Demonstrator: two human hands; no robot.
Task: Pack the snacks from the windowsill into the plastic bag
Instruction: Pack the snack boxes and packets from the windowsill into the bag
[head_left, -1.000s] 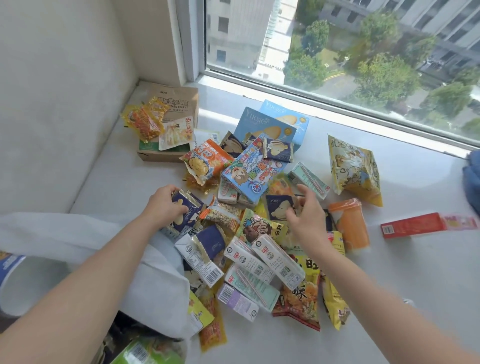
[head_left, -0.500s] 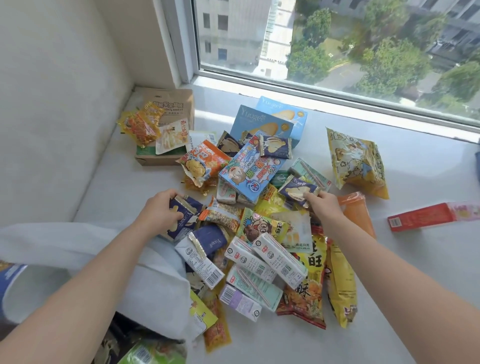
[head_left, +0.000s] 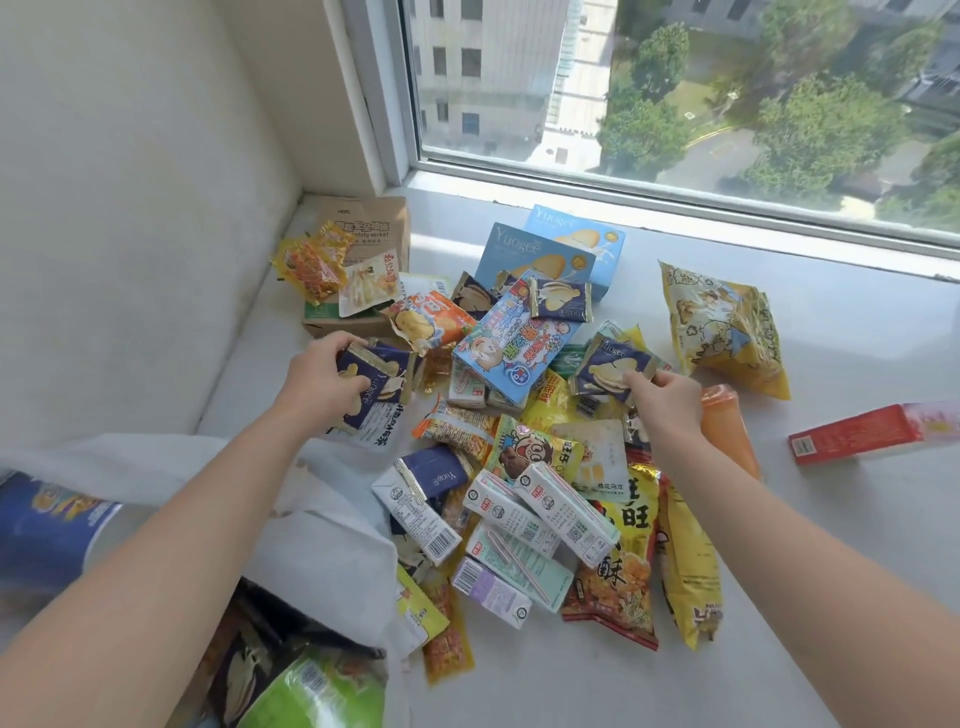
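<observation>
A heap of snack packets and small drink cartons (head_left: 550, 525) covers the white windowsill (head_left: 857, 545). My left hand (head_left: 322, 379) grips dark blue Yuogee packets (head_left: 379, 384) at the heap's left edge. My right hand (head_left: 662, 395) pinches the corner of another dark blue Yuogee packet (head_left: 608, 371) lifted over the heap's middle. The white plastic bag (head_left: 322, 530) lies open at the lower left under my left forearm, with a green packet (head_left: 322, 686) and other snacks inside.
A brown cardboard box (head_left: 363, 228) sits in the back left corner against the wall. Two light blue Yuogee boxes (head_left: 540, 254) lie behind the heap. A yellow bag (head_left: 722, 327) and a red box (head_left: 857, 431) lie to the right. The window frame runs along the back.
My right hand picked a dark blue packet out of the heap and lifted it up and to the right. My left hand kept its grip on its packets.
</observation>
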